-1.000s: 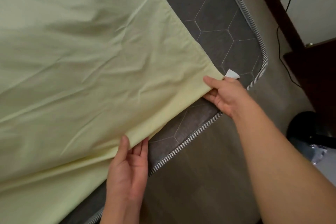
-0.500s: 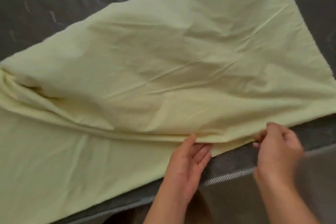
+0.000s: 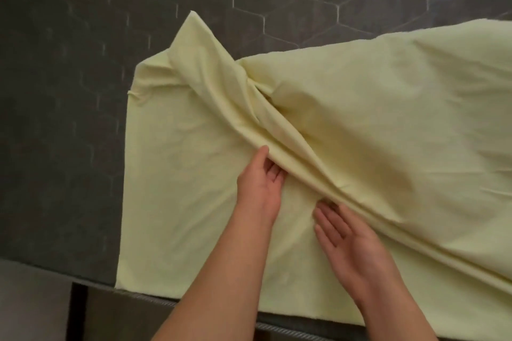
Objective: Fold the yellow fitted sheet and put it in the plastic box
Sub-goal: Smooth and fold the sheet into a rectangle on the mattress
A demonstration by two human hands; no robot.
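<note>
The yellow fitted sheet (image 3: 360,119) lies on the grey quilted mattress (image 3: 69,91), with one layer folded over from the right into a thick diagonal ridge. My left hand (image 3: 259,185) rests on the lower layer, its fingertips tucked under the ridge and its thumb lying along the ridge's edge. My right hand (image 3: 349,235) lies lower right, palm showing and fingers straight, the tips slipped under the same ridge. A bunched corner of the sheet (image 3: 191,36) sticks up at the far left. The plastic box is not in view.
The mattress's striped near edge (image 3: 155,297) runs along the bottom of the view. A strip of floor (image 3: 30,304) shows at the lower left. Bare mattress lies to the left of the sheet and beyond it.
The view has swung left along the bed. My right hand let go of the sheet's edge and now lies flat-fingered under the ridge; the left hand moved onto the sheet beside it.
</note>
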